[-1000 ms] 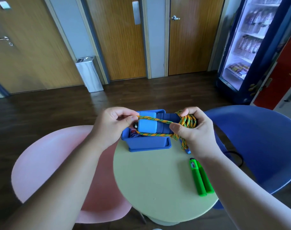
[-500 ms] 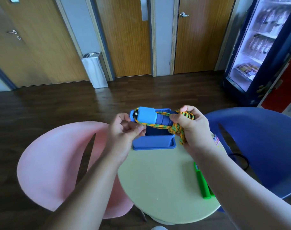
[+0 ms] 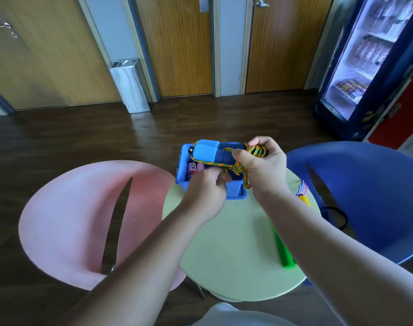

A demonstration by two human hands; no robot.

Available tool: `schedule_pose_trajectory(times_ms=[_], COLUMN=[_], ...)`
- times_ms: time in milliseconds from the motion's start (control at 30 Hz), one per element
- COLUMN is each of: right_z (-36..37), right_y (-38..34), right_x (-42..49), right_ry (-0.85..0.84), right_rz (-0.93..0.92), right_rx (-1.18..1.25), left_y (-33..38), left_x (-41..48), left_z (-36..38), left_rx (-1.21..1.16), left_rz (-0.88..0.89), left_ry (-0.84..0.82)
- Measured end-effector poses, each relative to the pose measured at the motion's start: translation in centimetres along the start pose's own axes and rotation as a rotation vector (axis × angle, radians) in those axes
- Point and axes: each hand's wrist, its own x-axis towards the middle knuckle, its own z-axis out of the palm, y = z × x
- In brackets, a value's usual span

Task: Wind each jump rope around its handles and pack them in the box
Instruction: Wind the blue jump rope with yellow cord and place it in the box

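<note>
Blue handles [image 3: 210, 152], orange-green braided rope [image 3: 256, 152], blue box [image 3: 236, 194], green handles [image 3: 284, 254]

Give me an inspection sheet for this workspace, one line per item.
Surface: round pale green table.
Job's things: blue box at the table's far edge, with a pink item inside. Blue handles with orange-green rope wound round them are held above the box. Green handles lie on the table's right side, and a yellow handle is at its right edge.
Clutter: nothing seen.
Hands: right hand grips the blue handles and the coil. Left hand seems to pinch a rope strand.
Cables: black cord loop on the blue chair.
Surroundings: pink chair, wooden doors, metal bin, drinks fridge.
</note>
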Motion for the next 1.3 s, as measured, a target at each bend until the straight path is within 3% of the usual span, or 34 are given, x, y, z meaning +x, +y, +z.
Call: schedule_pose_trajectory(times_ms=[167, 300, 433, 500, 567, 633, 767, 867, 1000, 1100, 1200, 1300], right_z=[0.2, -0.7, -2.1, -2.7, -3.2, -3.3, -2.6, -2.5, -4.3, -4.9, -4.3, -3.7], right_y=[0.8, 0.9, 0.9, 1.1, 1.2, 1.2, 1.2, 1.1, 1.1, 1.7, 1.5, 1.4], right_x=[-0.5, -0.1, 0.2, 0.3, 0.2, 0.0, -0.5, -0.4, -0.1, 0.1, 0.0, 0.1], right_ry=[0.083, -0.006, -0.193, -0.24, -0.288, -0.332, -0.417, -0.454, -0.581, -0.47, -0.311, -0.242], right_rz=[-0.024, -0.039, -0.071, -0.055, -0.037, -0.037, -0.059, -0.012, -0.211, -0.364, -0.124, 0.183], right_rx=[-0.028, -0.011, -0.015, -0.005, 0.022, 0.018, -0.033, -0.1, -0.207, -0.42, -0.305, -0.268], left_y=[0.9, 0.8, -1.2, -1.9, -2.1, -1.7, -0.2, -0.1, 0.4, 0.3, -1.1, -1.5], left_x=[-1.4, -1.4, -1.6, -1.4, -1.1, -0.9, -0.2, 0.8, 0.7, 0.4, 0.4, -0.5], left_z=[1.9, 2.1, 1.1, -0.2, -1.8, -2.9, -2.9, -2.7, -3.7, -4.9, -5.2, -4.1], left_rx=[0.004, -0.121, -0.488, -0.592, -0.724, -0.783, -0.671, -0.679, -0.895, -0.947, -0.736, -0.348], left_rz=[0.034, 0.043, -0.245, -0.448, -0.518, -0.43, -0.263, -0.356, -0.613, -0.596, -0.452, -0.167], left_ry=[-0.128, -0.132, -0.211, -0.102, 0.117, 0.213, 0.211, 0.279, 0.188, 0.009, -0.075, 0.031])
